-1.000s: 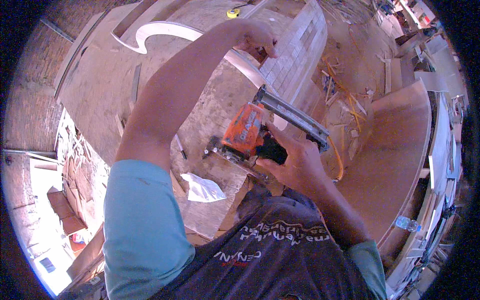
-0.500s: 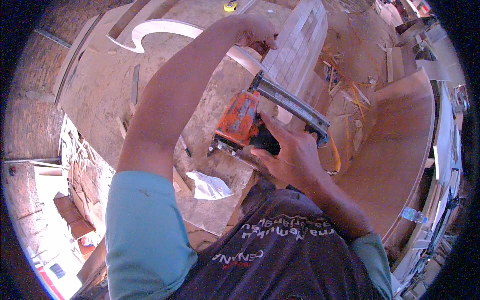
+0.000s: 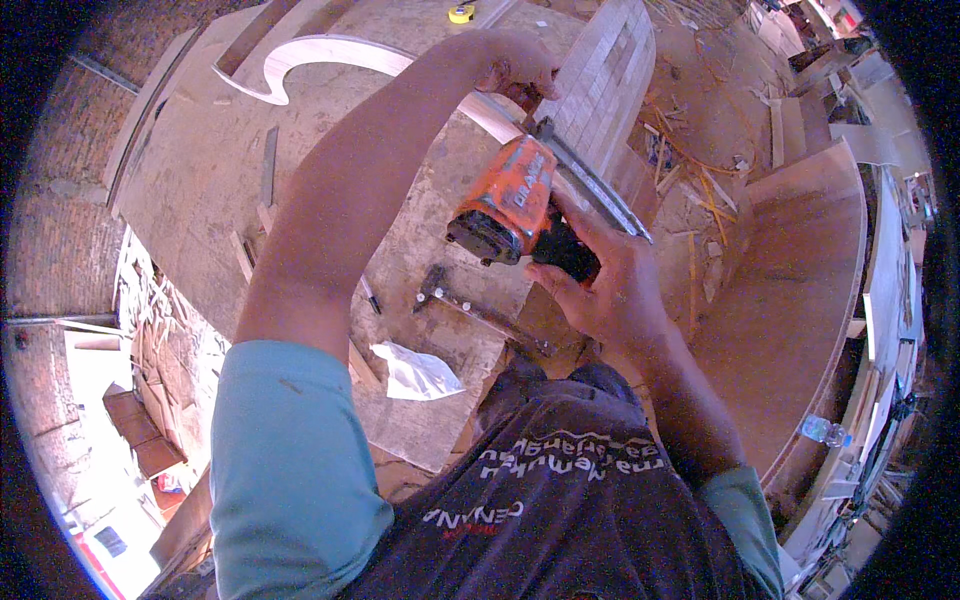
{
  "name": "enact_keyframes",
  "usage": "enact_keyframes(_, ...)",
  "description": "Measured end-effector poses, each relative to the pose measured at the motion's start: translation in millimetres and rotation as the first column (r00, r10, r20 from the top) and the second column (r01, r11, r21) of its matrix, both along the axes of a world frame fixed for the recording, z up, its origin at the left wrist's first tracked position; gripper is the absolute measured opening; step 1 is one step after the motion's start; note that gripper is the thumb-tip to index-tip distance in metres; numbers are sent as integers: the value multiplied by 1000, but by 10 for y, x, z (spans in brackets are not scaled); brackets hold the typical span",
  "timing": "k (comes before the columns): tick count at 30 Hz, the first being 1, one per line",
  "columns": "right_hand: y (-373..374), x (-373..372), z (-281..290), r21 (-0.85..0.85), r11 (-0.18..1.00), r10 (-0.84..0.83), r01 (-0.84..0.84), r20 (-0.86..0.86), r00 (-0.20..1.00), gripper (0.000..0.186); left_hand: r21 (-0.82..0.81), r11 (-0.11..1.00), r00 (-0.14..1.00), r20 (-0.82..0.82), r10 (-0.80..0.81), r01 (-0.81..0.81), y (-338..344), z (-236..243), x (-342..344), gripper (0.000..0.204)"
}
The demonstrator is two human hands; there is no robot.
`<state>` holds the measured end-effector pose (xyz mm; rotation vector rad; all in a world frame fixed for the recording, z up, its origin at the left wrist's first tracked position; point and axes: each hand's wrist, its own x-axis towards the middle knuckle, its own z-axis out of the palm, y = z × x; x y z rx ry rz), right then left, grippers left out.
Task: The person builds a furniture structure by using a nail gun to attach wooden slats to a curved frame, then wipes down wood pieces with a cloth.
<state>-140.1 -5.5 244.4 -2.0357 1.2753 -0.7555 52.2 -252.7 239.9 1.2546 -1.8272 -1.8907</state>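
Observation:
My right hand (image 3: 620, 285) grips an orange and black nail gun (image 3: 515, 190) by its handle. The tool's front end and long magazine lie by a curved pale wooden piece (image 3: 490, 118); whether they touch is unclear. Across the bench, my left hand (image 3: 518, 65) is closed, fingers bent down at the near left edge of a slatted wooden panel (image 3: 605, 85). What sits under those fingers is hidden. Below the nail gun lies a hammer (image 3: 480, 318), closer to my body.
On the wooden bench (image 3: 210, 150) are a marker (image 3: 371, 295), a crumpled white sheet (image 3: 417, 372) and a yellow tape measure (image 3: 461, 14). To the right stands a large curved brown panel (image 3: 790, 270), with an orange hose (image 3: 715, 190) and wood scraps beyond. A plastic bottle (image 3: 825, 431) lies at the right.
The nail gun in my right hand has moved up and away from me and turned, uncovering the hammer. My left hand has stayed nearly in place.

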Motion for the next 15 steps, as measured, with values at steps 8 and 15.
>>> enact_keyframes(8,17,71,40,-3,1000,13,-13,81,997,68,-71,997,997,74,12,-7,-56,-91,55,20)
enact_keyframes(15,68,109,40,78,997,-27,21,89,996,71,-86,996,998,54,-34,38,42,42,-26,15)
